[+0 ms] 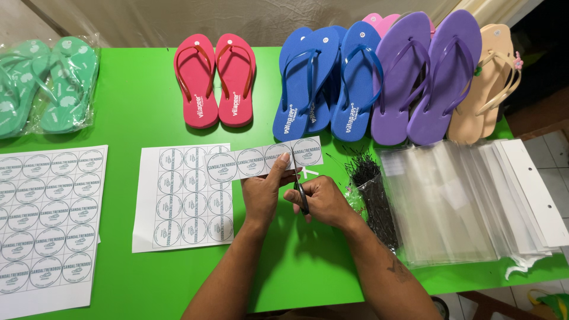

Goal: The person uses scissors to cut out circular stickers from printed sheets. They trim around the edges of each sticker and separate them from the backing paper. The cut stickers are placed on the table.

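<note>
My left hand (262, 191) pinches a paper strip of round printed labels (264, 159), held level above the green table (136, 118). Black-handled scissors (300, 191) sit in my right hand (323, 200), their blades pointing up at the strip between its last two circles. A small white paper offcut (310, 173) lies just right of the blades. Beside my left wrist is a cut sheet of the same round labels (181, 204).
A full label sheet (44, 225) lies at the left edge. Along the back stand bagged green flip-flops (44, 83), a red pair (214, 78), blue pairs (329, 80), purple ones (427, 77) and a tan pair (489, 80). Clear bags (468, 198) and black tag pins (373, 195) lie on the right.
</note>
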